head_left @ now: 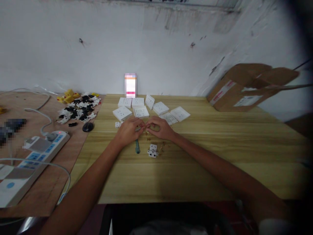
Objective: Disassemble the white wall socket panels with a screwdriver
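My left hand (pixel 129 129) and my right hand (pixel 160 127) meet fingertip to fingertip over the middle of the wooden table (pixel 195 169). Both are pinched closed on something small between them that I cannot make out. A screwdriver with a dark green handle (pixel 137 147) sticks out below my left hand, its shaft running up under the fingers. Just in front of the hands lie a white socket insert (pixel 153 151) and small brass bits (pixel 162 145). Behind the hands lie several white wall socket plates (pixel 140 112).
A heap of black, white and yellow plastic parts (pixel 78 109) lies at the left, with a dark round thing (pixel 87 127) beside it. A white power strip (pixel 31 160) with cables fills the left. A cardboard box (pixel 244 86) stands at the right; a phone (pixel 130 85) leans on the wall.
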### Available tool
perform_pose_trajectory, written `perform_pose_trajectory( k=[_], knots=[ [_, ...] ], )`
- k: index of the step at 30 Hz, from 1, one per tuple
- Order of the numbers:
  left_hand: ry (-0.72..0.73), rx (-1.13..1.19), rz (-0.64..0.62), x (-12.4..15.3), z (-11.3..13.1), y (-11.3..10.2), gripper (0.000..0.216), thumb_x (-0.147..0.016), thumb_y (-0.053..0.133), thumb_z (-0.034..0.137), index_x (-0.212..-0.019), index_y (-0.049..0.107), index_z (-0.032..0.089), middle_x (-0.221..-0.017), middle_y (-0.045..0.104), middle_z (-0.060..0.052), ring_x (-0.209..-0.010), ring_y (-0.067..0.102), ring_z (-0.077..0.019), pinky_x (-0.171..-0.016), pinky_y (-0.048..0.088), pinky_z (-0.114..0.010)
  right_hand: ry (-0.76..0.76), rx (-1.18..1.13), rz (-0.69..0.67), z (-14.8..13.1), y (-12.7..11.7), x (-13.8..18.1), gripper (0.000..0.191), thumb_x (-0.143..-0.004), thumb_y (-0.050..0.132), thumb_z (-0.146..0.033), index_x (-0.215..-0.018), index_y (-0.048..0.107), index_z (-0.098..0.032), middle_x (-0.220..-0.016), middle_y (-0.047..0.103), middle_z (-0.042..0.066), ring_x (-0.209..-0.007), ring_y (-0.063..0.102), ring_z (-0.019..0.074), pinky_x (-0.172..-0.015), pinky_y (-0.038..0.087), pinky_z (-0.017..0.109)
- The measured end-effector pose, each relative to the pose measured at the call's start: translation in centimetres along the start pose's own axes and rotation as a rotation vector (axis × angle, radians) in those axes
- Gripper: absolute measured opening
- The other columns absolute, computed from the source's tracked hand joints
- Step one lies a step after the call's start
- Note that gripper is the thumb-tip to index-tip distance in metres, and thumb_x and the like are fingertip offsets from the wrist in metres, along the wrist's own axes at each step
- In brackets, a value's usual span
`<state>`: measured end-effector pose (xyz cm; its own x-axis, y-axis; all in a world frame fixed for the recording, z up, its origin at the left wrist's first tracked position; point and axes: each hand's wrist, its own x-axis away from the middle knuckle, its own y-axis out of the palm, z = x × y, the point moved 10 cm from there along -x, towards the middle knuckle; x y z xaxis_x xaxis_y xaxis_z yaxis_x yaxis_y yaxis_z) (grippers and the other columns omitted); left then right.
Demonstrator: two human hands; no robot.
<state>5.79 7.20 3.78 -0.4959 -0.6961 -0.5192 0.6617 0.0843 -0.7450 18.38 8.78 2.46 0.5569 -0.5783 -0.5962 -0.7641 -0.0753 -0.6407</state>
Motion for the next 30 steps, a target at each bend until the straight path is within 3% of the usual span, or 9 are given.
perform_pose_trajectory(
  k=[22, 30],
  knots=[
    [0.038, 0.03, 0.013, 0.05, 0.42, -0.49, 0.012, -0.099, 0.062, 0.025, -0.099, 0.073, 0.021, -0.095, 0.074, -0.006, -0.094, 0.066, -0.0239, -0.088, 0.053, -0.041, -0.009, -0.015, 0.019, -0.24, -0.44, -0.05, 0.008, -0.096, 0.07, -0.029, -0.1, 0.07, -0.022, -0.091, 0.072, 0.005, -0.084, 0.064, 0.0204, -0.077, 0.053, 0.037],
    [0.041, -0.067, -0.052, -0.01, 0.72, 0.08, 0.016, -0.099, 0.059, 0.029, -0.093, 0.07, 0.019, -0.091, 0.071, -0.007, -0.092, 0.065, -0.0253, -0.086, 0.052, -0.042, -0.004, -0.016, 0.017, -0.39, -0.41, -0.18, 0.008, -0.096, 0.07, -0.031, -0.097, 0.069, -0.023, -0.088, 0.071, 0.004, -0.083, 0.066, 0.0208, -0.076, 0.053, 0.037]
  ],
)
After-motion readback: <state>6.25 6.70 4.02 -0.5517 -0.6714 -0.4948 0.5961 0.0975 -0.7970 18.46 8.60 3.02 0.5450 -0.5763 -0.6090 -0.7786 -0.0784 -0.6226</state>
